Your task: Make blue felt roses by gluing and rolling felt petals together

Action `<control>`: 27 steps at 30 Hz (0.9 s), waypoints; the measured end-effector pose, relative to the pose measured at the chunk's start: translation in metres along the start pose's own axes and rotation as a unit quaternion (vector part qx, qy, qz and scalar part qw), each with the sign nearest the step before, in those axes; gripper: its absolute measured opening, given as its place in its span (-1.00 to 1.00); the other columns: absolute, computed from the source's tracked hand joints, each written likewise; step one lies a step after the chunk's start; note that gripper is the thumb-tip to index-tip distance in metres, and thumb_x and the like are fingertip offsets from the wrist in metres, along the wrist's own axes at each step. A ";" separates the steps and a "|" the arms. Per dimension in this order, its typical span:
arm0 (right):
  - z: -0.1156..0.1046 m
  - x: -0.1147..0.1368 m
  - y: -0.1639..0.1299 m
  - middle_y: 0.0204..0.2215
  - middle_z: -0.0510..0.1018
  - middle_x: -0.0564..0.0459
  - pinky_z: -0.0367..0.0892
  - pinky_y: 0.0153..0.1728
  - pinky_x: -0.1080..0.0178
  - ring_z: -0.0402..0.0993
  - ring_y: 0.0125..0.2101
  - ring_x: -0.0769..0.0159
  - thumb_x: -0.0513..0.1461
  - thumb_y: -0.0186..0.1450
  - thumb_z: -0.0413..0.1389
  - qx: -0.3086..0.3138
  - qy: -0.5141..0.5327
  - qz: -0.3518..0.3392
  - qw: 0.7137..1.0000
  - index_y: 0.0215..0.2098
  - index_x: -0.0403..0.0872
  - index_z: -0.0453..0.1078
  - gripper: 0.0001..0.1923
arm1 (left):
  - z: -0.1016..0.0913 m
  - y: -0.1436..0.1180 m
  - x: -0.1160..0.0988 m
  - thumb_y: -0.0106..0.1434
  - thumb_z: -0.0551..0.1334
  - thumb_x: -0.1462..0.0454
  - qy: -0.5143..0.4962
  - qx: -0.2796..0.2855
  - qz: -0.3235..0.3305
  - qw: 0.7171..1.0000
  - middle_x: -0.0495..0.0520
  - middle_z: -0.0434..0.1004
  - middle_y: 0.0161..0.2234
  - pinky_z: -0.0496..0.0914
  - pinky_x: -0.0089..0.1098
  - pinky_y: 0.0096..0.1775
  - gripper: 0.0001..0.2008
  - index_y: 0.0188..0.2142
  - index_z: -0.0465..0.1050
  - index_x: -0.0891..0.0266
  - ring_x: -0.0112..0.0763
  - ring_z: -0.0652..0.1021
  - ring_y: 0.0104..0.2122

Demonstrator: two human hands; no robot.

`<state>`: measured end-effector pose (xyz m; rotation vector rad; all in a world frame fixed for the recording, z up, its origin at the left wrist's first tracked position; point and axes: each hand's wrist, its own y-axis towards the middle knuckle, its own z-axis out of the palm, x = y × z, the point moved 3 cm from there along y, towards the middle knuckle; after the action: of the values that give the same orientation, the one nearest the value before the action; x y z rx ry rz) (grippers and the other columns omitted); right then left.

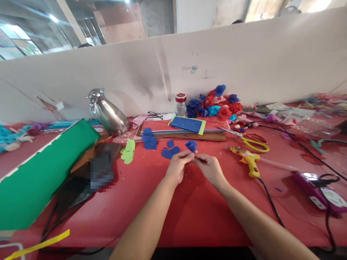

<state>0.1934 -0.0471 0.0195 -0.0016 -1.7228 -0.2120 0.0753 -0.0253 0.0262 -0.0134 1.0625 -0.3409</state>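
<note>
A blue paper flower (191,145) stands upright between my hands, its petals curled into a cup. Its base is pinched by the fingertips of my left hand (179,164). My right hand (210,167) is closed at the same spot, thumb and finger pressed together at the flower's base. Any stem is hidden by the fingers. Just beyond my left hand lie loose blue petal cutouts (170,152), with a stack of blue cutouts (149,139) behind them. Light green cutouts (128,151) rest farther left.
On the right are a yellow glue gun (251,162), scissors (255,142) and a purple power strip (320,191) with cords. Finished paper flowers (217,103), a jar (180,104) and a metal jug (108,112) stand along the white partition (130,72). A green board (46,173) leans left.
</note>
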 end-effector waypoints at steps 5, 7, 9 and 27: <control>0.000 0.000 -0.001 -0.51 0.63 0.09 0.36 -0.31 0.21 0.49 -0.44 0.22 -0.06 0.12 0.15 0.001 -0.016 -0.007 1.000 -0.44 -0.05 0.58 -0.74 | 0.002 -0.002 0.000 -0.24 0.51 0.21 -0.007 -0.012 -0.012 1.000 0.06 0.58 -0.48 0.31 -0.38 -0.24 -0.74 -0.53 0.59 0.29 -0.44 0.48 -0.42; -0.001 -0.001 -0.001 -0.51 0.62 0.08 0.34 -0.33 0.23 0.48 -0.45 0.24 -0.07 0.13 0.14 0.001 -0.024 -0.010 1.000 -0.45 -0.06 0.58 -0.74 | 0.004 -0.002 0.002 -0.26 0.51 0.21 -0.016 -0.022 -0.024 0.999 0.07 0.58 -0.49 0.32 -0.39 -0.25 -0.72 -0.52 0.59 0.29 -0.44 0.48 -0.43; -0.001 -0.001 -0.001 -0.52 0.61 0.08 0.33 -0.34 0.24 0.48 -0.46 0.25 -0.07 0.14 0.13 0.003 -0.027 -0.010 1.000 -0.45 -0.06 0.57 -0.74 | 0.005 -0.001 0.003 -0.28 0.52 0.22 -0.024 -0.028 -0.033 0.999 0.07 0.59 -0.48 0.32 -0.40 -0.26 -0.71 -0.52 0.59 0.29 -0.45 0.49 -0.44; -0.156 -0.017 -0.026 -0.35 0.55 -0.15 0.33 -0.24 0.10 0.47 -0.26 0.05 -0.05 0.13 0.10 -0.258 -0.453 0.069 0.850 -0.36 -0.04 0.36 -0.77 | -0.010 0.012 0.003 -0.11 0.45 0.22 -0.083 -0.070 0.043 0.993 -0.10 0.34 -0.59 0.08 -0.52 -0.53 -0.73 -0.41 0.51 0.28 -0.67 0.27 -0.60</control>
<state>0.3463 -0.0925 0.0220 -0.7288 -2.5347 -0.6376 0.0717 -0.0136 0.0168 -0.1191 0.9167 -0.1833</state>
